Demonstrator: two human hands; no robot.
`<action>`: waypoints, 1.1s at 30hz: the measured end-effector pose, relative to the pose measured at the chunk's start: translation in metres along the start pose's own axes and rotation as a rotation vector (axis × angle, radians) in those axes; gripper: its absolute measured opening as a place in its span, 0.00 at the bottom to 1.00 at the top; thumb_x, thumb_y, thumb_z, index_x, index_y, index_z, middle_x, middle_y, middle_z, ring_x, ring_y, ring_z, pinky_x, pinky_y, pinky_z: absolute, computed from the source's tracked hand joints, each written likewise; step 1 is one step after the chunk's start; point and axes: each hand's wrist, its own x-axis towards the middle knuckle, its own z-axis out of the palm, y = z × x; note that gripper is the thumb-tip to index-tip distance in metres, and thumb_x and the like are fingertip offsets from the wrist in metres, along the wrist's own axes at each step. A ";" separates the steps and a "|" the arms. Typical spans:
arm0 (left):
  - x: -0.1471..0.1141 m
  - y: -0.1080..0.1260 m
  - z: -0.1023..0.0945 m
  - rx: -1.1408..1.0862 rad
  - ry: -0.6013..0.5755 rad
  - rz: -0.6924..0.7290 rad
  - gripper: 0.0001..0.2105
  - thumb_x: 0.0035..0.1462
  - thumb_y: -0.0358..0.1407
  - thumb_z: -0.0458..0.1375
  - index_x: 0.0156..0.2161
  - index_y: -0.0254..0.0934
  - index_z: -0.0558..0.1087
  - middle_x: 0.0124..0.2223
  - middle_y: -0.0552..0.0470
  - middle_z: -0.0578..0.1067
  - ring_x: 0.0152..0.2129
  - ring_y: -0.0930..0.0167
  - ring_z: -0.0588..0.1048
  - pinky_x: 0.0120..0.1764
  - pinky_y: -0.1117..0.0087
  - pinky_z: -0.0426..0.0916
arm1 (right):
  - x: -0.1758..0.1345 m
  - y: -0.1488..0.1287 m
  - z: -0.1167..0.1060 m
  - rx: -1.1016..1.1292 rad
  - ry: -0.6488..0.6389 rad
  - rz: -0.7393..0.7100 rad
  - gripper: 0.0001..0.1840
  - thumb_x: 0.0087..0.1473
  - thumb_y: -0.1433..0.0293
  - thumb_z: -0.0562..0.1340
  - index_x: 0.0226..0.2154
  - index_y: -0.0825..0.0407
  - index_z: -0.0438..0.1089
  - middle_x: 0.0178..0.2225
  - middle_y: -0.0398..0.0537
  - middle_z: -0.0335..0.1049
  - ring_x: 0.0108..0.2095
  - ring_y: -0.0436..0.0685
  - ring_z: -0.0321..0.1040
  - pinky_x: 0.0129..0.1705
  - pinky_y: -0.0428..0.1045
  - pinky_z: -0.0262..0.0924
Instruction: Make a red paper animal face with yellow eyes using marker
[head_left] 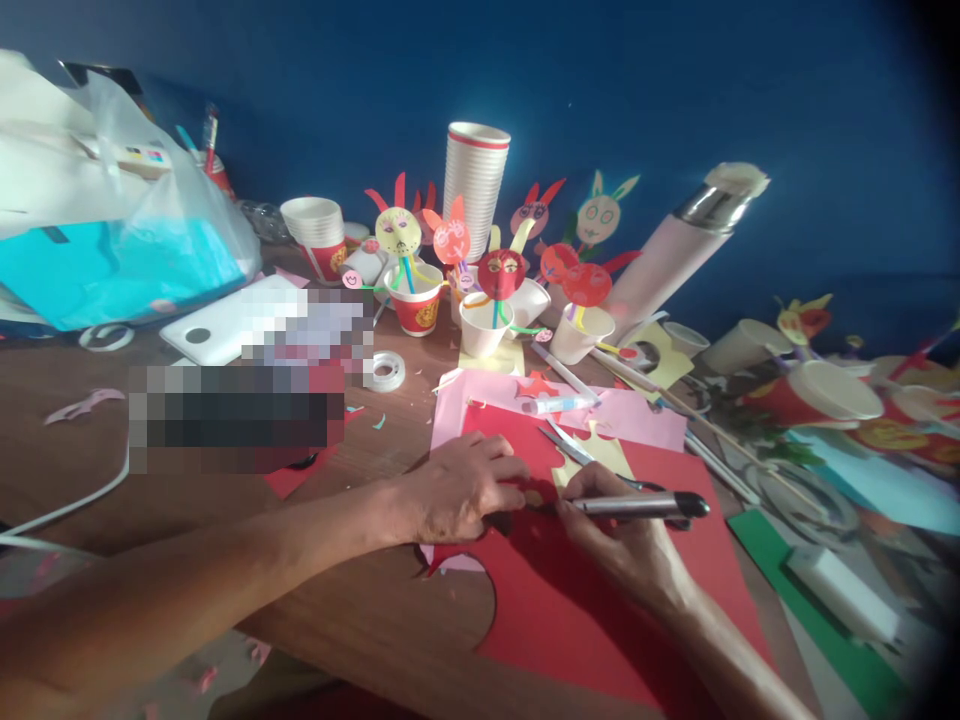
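Observation:
My left hand [469, 485] rests on a sheet of red paper [570, 610], its fingers bent. At its fingertips lies a small pale paper piece [533, 497], held down and partly hidden. A silver and black pen [637, 506] is gripped in my right hand [626, 545], its tip side pointing left toward that piece. Scissors [566, 443] lie by the right hand, their handles partly behind it. Just beyond is a yellow paper scrap [604, 455] with a cut edge. Pink paper [630, 412] shows beneath the red sheet.
Paper cups [484, 325] with paper-face figures stand behind, near a tall cup stack [476, 185] and a leaning flask [667, 250]. Left are a tape roll [385, 371], a white phone-like device [232, 318] and a plastic bag [172, 200]. A white block [844, 595] sits right.

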 end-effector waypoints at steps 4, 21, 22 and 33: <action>0.000 0.000 0.000 -0.008 0.004 0.002 0.16 0.48 0.27 0.62 0.45 0.38 0.74 0.48 0.50 0.72 0.43 0.62 0.66 0.41 0.61 0.60 | 0.001 -0.001 0.001 0.017 -0.011 -0.008 0.06 0.52 0.70 0.58 0.25 0.51 0.62 0.20 0.37 0.59 0.19 0.47 0.56 0.21 0.43 0.52; -0.009 -0.001 0.004 -0.401 0.431 -0.076 0.12 0.54 0.23 0.53 0.40 0.35 0.75 0.47 0.43 0.74 0.43 0.66 0.74 0.46 0.67 0.68 | 0.008 0.029 -0.014 -0.206 0.324 -0.182 0.06 0.60 0.66 0.58 0.41 0.47 0.68 0.35 0.45 0.72 0.33 0.54 0.72 0.33 0.46 0.65; -0.010 -0.002 0.004 -0.406 0.454 -0.077 0.12 0.54 0.23 0.52 0.39 0.35 0.75 0.46 0.43 0.74 0.43 0.66 0.74 0.45 0.67 0.69 | 0.008 0.031 -0.016 -0.235 0.299 -0.220 0.08 0.61 0.68 0.57 0.43 0.47 0.68 0.39 0.48 0.72 0.38 0.55 0.72 0.37 0.47 0.65; -0.016 -0.008 -0.012 -0.366 0.437 -0.154 0.07 0.60 0.25 0.49 0.40 0.36 0.66 0.39 0.46 0.72 0.37 0.68 0.72 0.43 0.67 0.67 | 0.010 0.021 -0.016 -0.509 0.043 -0.504 0.18 0.63 0.74 0.47 0.50 0.52 0.66 0.40 0.53 0.74 0.38 0.59 0.69 0.42 0.54 0.57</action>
